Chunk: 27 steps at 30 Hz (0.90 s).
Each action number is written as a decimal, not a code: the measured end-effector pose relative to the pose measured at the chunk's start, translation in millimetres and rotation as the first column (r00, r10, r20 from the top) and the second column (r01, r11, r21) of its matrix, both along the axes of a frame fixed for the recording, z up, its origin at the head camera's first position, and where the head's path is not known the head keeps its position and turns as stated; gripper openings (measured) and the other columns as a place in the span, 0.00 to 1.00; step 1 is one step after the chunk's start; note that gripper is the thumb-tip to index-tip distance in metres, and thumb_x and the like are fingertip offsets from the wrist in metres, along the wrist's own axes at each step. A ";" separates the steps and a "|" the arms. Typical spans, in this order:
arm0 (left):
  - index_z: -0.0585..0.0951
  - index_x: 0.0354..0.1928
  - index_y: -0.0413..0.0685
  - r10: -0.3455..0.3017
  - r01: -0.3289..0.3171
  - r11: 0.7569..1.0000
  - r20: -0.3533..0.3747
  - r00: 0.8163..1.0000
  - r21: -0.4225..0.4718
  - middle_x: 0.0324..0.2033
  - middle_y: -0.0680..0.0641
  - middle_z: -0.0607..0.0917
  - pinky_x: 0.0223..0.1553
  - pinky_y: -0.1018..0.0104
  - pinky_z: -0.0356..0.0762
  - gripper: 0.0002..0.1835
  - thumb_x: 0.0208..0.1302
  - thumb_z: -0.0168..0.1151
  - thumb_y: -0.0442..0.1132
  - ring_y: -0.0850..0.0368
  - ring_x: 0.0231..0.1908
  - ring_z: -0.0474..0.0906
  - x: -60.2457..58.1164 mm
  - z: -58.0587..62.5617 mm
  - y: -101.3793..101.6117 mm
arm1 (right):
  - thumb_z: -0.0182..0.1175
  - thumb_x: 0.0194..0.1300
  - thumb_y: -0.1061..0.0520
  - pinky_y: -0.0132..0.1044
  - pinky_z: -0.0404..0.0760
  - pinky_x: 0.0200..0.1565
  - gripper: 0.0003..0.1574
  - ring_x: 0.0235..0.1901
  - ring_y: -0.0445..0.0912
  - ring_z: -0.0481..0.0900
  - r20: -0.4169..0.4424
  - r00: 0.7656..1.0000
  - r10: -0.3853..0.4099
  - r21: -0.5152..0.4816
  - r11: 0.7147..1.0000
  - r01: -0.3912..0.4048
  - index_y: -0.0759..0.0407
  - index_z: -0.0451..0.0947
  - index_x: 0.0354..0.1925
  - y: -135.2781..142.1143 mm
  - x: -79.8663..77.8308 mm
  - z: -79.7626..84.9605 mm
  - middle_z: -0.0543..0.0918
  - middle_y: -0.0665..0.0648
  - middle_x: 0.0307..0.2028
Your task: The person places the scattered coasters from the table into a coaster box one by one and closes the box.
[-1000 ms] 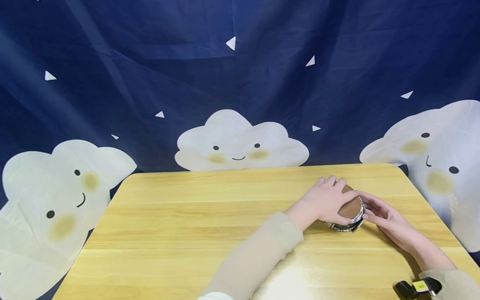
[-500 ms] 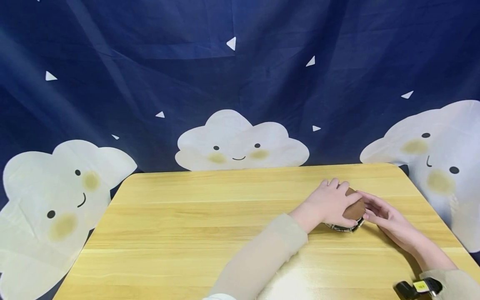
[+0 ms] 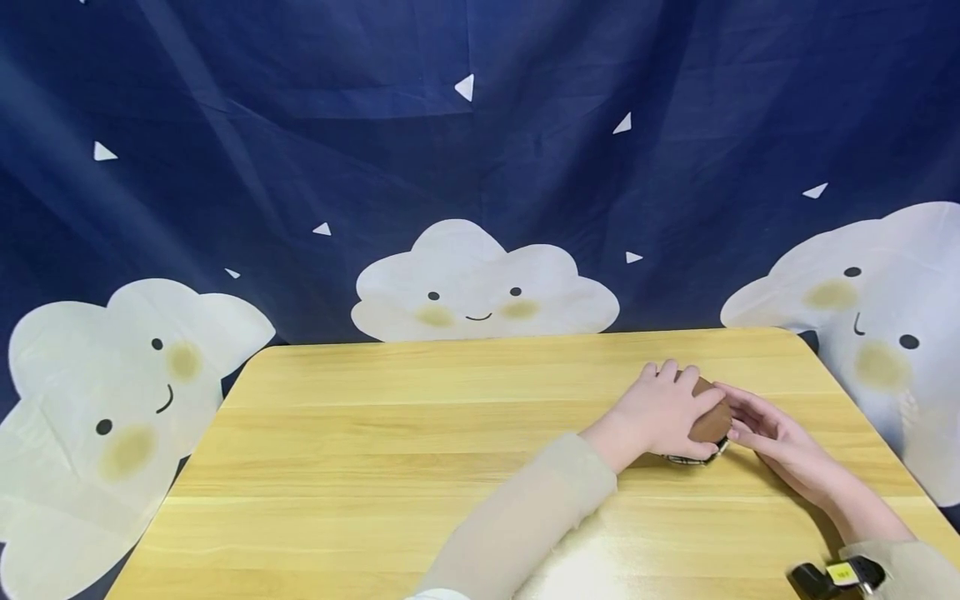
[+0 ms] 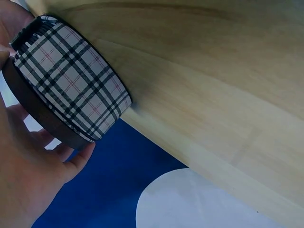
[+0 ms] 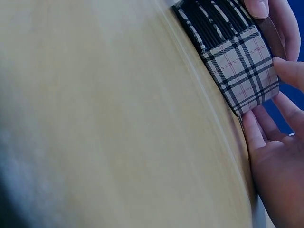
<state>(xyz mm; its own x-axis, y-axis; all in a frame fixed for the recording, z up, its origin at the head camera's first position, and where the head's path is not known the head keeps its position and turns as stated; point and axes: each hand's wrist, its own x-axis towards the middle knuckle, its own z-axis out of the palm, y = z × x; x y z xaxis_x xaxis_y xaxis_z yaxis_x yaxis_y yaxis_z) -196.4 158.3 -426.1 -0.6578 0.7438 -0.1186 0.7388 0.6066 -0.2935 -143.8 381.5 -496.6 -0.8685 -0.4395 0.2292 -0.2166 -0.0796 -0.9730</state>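
Note:
A short round case (image 4: 76, 78) with white, black and red plaid sides stands on the right part of the table. Its brown, leather-like lid (image 3: 712, 423) lies along the top rim, and a black ribbed section (image 5: 216, 23) shows in the side. From above, my left hand (image 3: 663, 414) grips the lid, fingers and thumb spread over its edges. At the case's right side, my right hand (image 3: 783, 446) holds the plaid wall with thumb and fingertips curved round it. The left hand hides much of the lid in the head view; the inside of the case is out of sight.
Light wooden tabletop (image 3: 375, 450) extends to the left and in front of the case. Behind the table hangs a dark blue cloth (image 3: 480, 167) with white clouds. A black wrist device (image 3: 836, 575) sits on the right sleeve.
My left hand has shifted slightly right and nearer, taking the brown lid with it, so less plaid rim shows at the right. The right hand stays in place.

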 end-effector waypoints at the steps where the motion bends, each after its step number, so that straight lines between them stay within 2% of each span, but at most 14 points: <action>1: 0.48 0.84 0.82 0.003 -0.003 1.000 0.001 1.000 -0.002 0.76 0.60 0.62 0.73 0.60 0.61 0.47 0.66 0.40 0.84 0.59 0.75 0.60 0.2 0.2 -0.1 | 0.40 0.77 0.78 0.17 0.70 0.64 0.44 0.70 0.26 0.71 0.000 1.000 -0.004 0.008 1.000 0.004 0.52 0.59 0.82 -0.3 0.2 0.3 0.73 0.37 0.72; 7: 0.47 0.84 0.83 0.009 -0.010 1.000 0.008 1.000 0.004 0.77 0.60 0.62 0.74 0.62 0.61 0.48 0.65 0.39 0.86 0.59 0.75 0.60 0.8 1.5 -2.4 | 0.41 0.77 0.78 0.17 0.70 0.64 0.43 0.70 0.26 0.71 -0.001 1.000 0.000 0.002 1.000 0.000 0.52 0.59 0.82 0.0 -0.9 0.1 0.73 0.37 0.72; 15: 0.50 0.84 0.82 -0.022 0.020 0.999 0.043 0.999 0.050 0.81 0.59 0.58 0.77 0.63 0.58 0.49 0.63 0.40 0.87 0.60 0.78 0.57 -2.0 3.3 -14.4 | 0.41 0.78 0.77 0.17 0.70 0.64 0.42 0.70 0.24 0.69 0.011 1.000 -0.023 0.033 0.999 0.022 0.53 0.57 0.82 -0.3 0.7 0.5 0.71 0.34 0.73; 20: 0.54 0.83 0.79 -0.055 0.052 0.996 0.036 0.998 0.075 0.81 0.56 0.59 0.78 0.60 0.58 0.48 0.65 0.42 0.85 0.57 0.80 0.56 -3.8 5.5 -32.5 | 0.41 0.78 0.77 0.18 0.71 0.64 0.42 0.69 0.26 0.71 0.007 1.000 -0.008 0.012 1.000 0.008 0.56 0.56 0.83 -2.2 1.3 -0.3 0.72 0.36 0.73; 27: 0.59 0.83 0.73 -0.101 0.104 0.988 -0.036 0.994 0.111 0.80 0.52 0.62 0.76 0.56 0.62 0.48 0.66 0.46 0.83 0.53 0.79 0.58 -5.4 8.3 -68.8 | 0.40 0.77 0.79 0.18 0.72 0.65 0.43 0.69 0.27 0.72 -0.003 1.000 -0.008 -0.026 1.000 0.008 0.56 0.58 0.82 -1.8 0.8 -1.0 0.74 0.38 0.72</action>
<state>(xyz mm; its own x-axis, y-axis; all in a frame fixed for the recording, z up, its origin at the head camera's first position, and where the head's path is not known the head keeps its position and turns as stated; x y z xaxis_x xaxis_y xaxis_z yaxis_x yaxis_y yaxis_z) -201.8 89.5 -417.7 -0.5795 0.8149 -0.0116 0.7906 0.5587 -0.2506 -143.0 379.7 -497.7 -0.8715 -0.4260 0.2430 -0.2199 -0.1033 -0.9700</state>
